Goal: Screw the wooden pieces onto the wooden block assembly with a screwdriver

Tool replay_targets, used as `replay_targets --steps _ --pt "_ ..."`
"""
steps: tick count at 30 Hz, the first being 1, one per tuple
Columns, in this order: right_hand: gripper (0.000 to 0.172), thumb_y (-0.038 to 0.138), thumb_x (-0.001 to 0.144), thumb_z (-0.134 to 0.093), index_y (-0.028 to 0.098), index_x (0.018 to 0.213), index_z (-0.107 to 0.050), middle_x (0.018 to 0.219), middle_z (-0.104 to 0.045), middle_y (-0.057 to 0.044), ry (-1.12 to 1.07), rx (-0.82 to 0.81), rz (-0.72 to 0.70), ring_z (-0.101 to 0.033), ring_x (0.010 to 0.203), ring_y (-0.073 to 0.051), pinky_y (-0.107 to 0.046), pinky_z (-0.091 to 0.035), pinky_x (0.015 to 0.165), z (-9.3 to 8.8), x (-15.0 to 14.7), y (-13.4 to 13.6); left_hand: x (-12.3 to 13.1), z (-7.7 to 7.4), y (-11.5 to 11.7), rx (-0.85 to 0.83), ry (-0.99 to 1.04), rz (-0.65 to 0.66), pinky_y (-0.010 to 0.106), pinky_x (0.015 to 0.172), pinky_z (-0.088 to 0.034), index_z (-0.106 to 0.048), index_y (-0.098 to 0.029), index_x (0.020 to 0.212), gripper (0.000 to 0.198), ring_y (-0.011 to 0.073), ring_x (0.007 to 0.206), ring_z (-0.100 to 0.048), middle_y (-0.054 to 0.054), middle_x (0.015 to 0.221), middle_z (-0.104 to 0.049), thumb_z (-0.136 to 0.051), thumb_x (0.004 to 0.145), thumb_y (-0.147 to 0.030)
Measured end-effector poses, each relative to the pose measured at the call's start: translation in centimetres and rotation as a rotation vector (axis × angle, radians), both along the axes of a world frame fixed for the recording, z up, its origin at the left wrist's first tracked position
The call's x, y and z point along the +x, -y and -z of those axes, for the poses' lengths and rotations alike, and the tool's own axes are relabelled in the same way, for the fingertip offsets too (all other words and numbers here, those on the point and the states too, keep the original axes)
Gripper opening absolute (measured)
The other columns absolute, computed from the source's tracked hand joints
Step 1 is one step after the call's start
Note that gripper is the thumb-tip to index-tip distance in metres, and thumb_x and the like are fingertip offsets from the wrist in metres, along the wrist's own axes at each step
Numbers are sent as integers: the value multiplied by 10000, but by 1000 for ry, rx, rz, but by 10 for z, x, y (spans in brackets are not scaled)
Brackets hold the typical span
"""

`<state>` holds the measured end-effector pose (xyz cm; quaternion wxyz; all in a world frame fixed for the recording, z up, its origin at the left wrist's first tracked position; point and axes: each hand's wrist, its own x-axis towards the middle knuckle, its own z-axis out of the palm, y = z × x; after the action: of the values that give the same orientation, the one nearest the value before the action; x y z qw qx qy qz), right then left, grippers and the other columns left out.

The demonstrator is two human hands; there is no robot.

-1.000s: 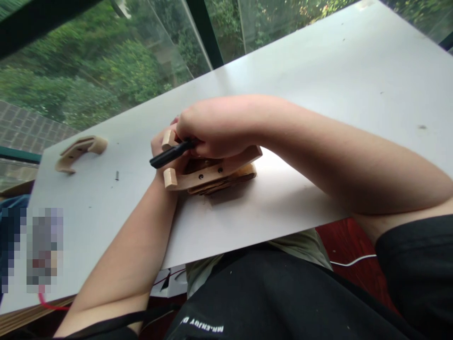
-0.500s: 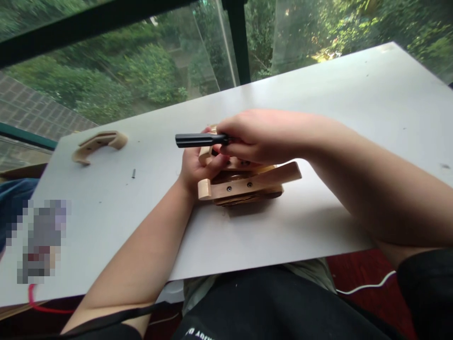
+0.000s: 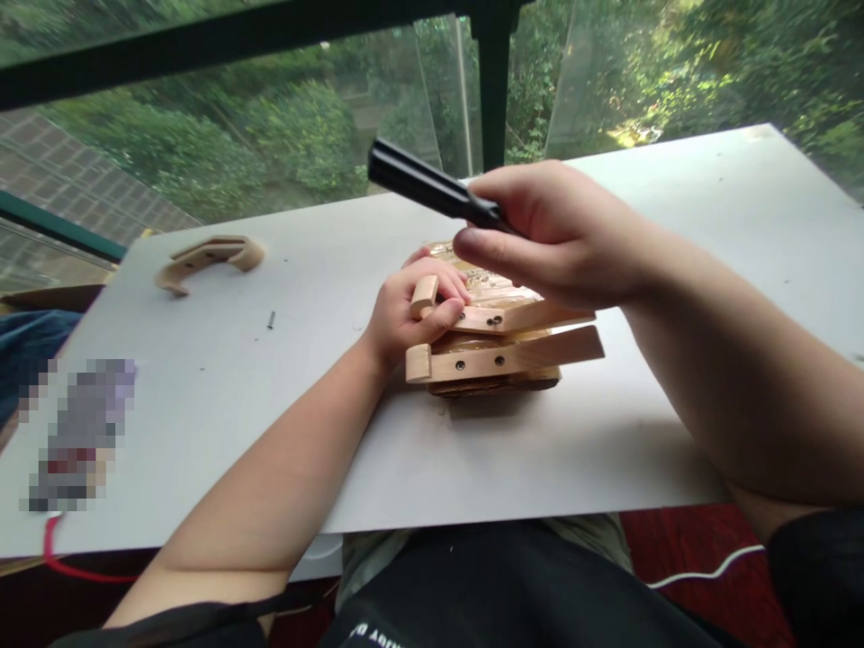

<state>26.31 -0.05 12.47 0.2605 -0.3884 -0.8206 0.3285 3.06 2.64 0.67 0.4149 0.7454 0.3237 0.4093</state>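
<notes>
My right hand (image 3: pixel 546 238) is closed on a black-handled tool (image 3: pixel 432 189), raised above the workpiece with its handle pointing up and left. The far end of the tool is hidden by the hand. Below it, my left hand (image 3: pixel 415 306) grips the left end of the rear wooden piece (image 3: pixel 479 319), thumb in front and fingers behind. A front wooden piece (image 3: pixel 479 363) with two dark screws runs alongside, nearer me. Both pieces lie across a stack wrapped in clear plastic (image 3: pixel 499 286) on the white table (image 3: pixel 337 405).
A curved wooden piece (image 3: pixel 212 256) stands at the table's left rear. Nearer me lies a small screw (image 3: pixel 271 319). A pixelated item (image 3: pixel 87 432) is at the left edge, close to a red cable (image 3: pixel 87 571). Windows border the table's far side.
My right hand has lifted the tool up and away from the rear wooden piece, and the handle now tilts upward. My left hand keeps its grip. The whole view has shifted slightly.
</notes>
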Motion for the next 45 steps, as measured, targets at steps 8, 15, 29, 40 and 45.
replay_targets --steps 8,15,29,40,45 --pt "403 459 1079 -497 152 828 -426 713 -347 14 81 18 -83 -273 705 -47 -248 -225 680 3 -2 -1 0 -4 1 25 -54 -6 310 1021 -625 -726 -169 740 511 130 922 -769 60 899 -838 -790 861 -661" --pt "342 422 1081 -493 163 862 -452 727 -449 0 176 3 -81 -322 704 -66 -273 -244 682 -8 2 4 0 -3 1 40 -38 -8 326 1001 -632 -731 -168 752 493 148 947 -774 69 916 -840 -799 862 -644" --pt "175 333 998 -521 167 1016 -574 822 -559 -25 300 43 -53 -415 753 -93 -262 -302 734 0 -2 3 -3 5 -6 28 -21 6 253 736 -563 -755 -173 821 518 75 771 -688 40 837 -792 -786 868 -688" --pt "308 447 980 -576 215 1098 -742 731 -558 26 531 199 -72 -309 544 -2 -169 -191 533 15 -5 2 2 6 -10 114 25 -19 256 1012 -580 -574 -135 725 793 11 785 -533 -46 721 -574 -815 687 -890" --pt "557 635 985 -457 180 1086 -762 571 -379 68 507 358 -177 -189 416 46 -106 -8 493 28 8 -14 7 1 -9 71 17 -101 133 824 -458 -552 -99 749 609 -37 824 -540 -35 792 -581 -760 905 -650"
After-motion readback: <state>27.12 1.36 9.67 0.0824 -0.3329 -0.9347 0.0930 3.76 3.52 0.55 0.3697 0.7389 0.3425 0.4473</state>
